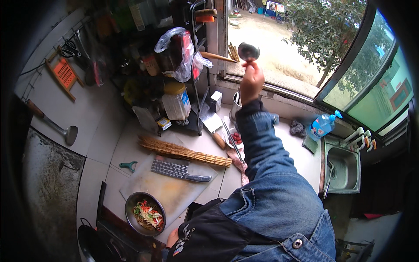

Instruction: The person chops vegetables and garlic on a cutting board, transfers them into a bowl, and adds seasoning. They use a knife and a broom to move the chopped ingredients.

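Note:
My right hand (252, 80) is raised in front of the window, its fingers closed on a small round dark metal utensil, maybe a ladle (248, 51); its lower part is hidden by the hand. Only a small part of my left hand (173, 237) shows at the bottom, beside the cutting board's near corner; its fingers are hidden by the black apron. Left of it, a metal bowl (130, 220) holds noodle-like food with chopped red and green toppings and pale minced bits. A cleaver (170, 167) lies flat on the white cutting board (147, 183), below a straw whisk broom (196, 156).
A green peeler (128, 165) lies left of the board. A black shelf rack (200, 98) with jars stands at the back. Beyond the broom are a bowl of red fruit (236, 139), tongs and a metal container. A soap bottle (320, 127) and sink (343, 167) are right.

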Demonstrator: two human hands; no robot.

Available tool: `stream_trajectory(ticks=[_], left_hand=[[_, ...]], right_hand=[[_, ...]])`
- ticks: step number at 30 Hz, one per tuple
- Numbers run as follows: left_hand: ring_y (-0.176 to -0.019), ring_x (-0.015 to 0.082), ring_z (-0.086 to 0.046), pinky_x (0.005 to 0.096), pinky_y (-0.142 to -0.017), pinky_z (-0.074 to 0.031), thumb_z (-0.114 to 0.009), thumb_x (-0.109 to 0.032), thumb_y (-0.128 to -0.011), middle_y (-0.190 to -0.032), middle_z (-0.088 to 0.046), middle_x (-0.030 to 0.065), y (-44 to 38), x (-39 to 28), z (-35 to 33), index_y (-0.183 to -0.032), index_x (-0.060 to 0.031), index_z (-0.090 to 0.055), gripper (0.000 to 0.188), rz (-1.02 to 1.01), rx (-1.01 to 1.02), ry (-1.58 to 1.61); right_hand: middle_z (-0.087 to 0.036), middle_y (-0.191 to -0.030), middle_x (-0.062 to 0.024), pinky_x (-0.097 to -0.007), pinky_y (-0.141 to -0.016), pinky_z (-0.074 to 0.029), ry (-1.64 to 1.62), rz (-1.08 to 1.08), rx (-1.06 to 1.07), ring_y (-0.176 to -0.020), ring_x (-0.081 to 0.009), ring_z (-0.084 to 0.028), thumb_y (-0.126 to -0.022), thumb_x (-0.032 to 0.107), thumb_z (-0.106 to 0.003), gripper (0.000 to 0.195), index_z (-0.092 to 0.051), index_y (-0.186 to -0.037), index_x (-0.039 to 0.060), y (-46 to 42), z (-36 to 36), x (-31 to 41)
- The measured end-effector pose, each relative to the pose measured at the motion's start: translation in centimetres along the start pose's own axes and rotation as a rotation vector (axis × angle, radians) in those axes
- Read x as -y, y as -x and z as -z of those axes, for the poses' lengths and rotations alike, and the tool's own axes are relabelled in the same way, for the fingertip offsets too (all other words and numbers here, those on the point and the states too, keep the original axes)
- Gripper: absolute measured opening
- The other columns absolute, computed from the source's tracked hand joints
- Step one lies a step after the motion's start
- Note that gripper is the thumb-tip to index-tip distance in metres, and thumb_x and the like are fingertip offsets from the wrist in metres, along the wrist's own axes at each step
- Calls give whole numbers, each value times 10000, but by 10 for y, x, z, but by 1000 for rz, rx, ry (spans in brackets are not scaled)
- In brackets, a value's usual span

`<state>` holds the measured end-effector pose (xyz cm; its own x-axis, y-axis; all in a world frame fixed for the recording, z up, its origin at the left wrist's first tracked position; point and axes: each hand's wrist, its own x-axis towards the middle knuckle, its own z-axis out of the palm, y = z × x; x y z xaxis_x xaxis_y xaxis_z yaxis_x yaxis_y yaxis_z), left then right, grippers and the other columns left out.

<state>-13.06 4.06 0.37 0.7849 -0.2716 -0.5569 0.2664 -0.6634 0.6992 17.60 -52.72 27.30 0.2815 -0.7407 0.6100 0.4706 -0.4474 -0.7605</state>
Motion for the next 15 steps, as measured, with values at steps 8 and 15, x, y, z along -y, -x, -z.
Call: stream_trajectory(ticks=[8,15], left_hand=[[-774,141,-554,284,-711,-462,-529,-96,-940,-853,-589,68,11,-191,60,-972,13,-585,127,-430,-450,185],[-616,137,-472,272,-545,-402,-554,-105,-910,-745,-528,67,50,-300,116,-924,4,-574,111,-582,-844,-106]], right_hand=[[-419,-601,-39,-262,-526,-355,-1354,-1793,956,-522,-128,-361,-768,156,-417,152,-388,-638,82,112,-2,114],[-361,-614,-18,-206,-477,-318,-1167,-2630,1006,-511,-87,-320,-772,116,-419,151,-354,-647,62,242,-45,162]])
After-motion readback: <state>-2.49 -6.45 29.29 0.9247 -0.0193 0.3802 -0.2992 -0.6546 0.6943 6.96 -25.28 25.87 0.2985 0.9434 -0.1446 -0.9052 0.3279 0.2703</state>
